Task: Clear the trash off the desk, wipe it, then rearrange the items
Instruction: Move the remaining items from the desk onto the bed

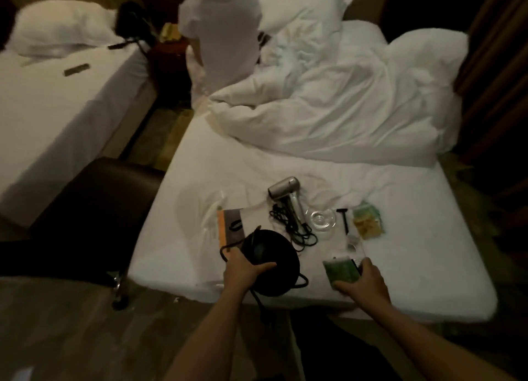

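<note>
Both forearms are reaching in from the bottom edge, and each hand is holding something. The left hand (245,269) is gripping the near left rim of a black disc (281,278), with the thumb lying across its top and the fingers curling over its far edge. The right hand (363,283) is clasping a green box (340,270) from its near end, thumb on the left, fingers wrapping the right. No desk is showing in this view; everything is sitting on the foot of the bed (400,266).

That bed is carrying a crumpled duvet (343,118) heaped on its far half. A dark chair (94,198) is standing just beside its left side, and another person (223,29) is standing near the head, back turned.

The disc (a kettle base, judging by its cord) is lying nearest the foot edge. Being round, it is offering no long axis. Its cord (258,299) is trailing towards the camera and hanging over the edge, so lifting it is likely going to drag that tail.

A booklet (231,226) is lying just beyond the disc, partly under it. A dryer (285,190) is lying further in, its handle running back towards the camera. The box is sitting broad face up, straight ahead of the right palm; blur is hiding which way its long side is running.

Beyond it, a glass dish (320,218), a black razor (344,219) and some packets (367,222) are lying side by side, the razor pointing towards the camera
</note>
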Demonstrator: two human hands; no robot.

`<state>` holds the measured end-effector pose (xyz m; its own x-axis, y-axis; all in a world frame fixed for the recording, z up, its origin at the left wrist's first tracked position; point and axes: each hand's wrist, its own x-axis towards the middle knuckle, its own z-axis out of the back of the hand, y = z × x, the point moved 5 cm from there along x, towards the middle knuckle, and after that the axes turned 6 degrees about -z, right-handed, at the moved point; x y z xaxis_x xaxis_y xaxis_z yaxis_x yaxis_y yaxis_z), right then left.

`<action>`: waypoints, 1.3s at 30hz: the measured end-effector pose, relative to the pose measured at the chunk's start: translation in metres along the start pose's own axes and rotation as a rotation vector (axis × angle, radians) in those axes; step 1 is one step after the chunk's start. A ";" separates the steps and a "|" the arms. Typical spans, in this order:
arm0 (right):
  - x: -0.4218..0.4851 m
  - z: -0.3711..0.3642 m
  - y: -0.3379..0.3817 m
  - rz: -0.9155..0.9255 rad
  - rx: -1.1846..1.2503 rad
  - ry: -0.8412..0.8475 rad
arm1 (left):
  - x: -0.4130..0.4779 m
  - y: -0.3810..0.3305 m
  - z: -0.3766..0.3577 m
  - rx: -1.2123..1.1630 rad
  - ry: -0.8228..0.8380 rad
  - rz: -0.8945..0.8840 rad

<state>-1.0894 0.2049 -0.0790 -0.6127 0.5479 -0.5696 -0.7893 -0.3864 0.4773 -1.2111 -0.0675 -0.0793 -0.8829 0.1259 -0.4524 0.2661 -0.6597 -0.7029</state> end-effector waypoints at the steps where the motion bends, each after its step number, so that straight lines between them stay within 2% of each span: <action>1: 0.014 0.004 0.001 -0.014 0.006 0.000 | 0.014 -0.010 -0.007 0.021 0.005 0.000; 6: 0.093 0.024 0.008 -0.087 0.031 0.028 | 0.076 -0.054 -0.039 0.092 0.016 0.096; 14: 0.216 0.041 0.028 -0.142 0.055 0.105 | 0.168 -0.079 -0.084 0.157 0.077 0.239; 19: 0.256 0.035 0.045 -0.154 0.079 0.107 | 0.196 -0.085 -0.092 0.038 0.019 0.219; 26: 0.299 0.026 0.071 -0.118 0.085 0.121 | 0.227 -0.090 -0.087 -0.017 -0.074 0.226; 34: 0.307 0.028 0.078 -0.109 0.139 0.066 | 0.242 -0.089 -0.073 0.090 -0.274 0.192; 39: 0.293 0.031 0.076 -0.087 0.026 0.056 | 0.238 -0.092 -0.081 0.219 -0.125 0.170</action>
<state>-1.3277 0.3590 -0.1882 -0.5438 0.5362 -0.6456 -0.8387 -0.3198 0.4409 -1.4143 0.0827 -0.1670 -0.8773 -0.0833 -0.4727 0.3364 -0.8091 -0.4819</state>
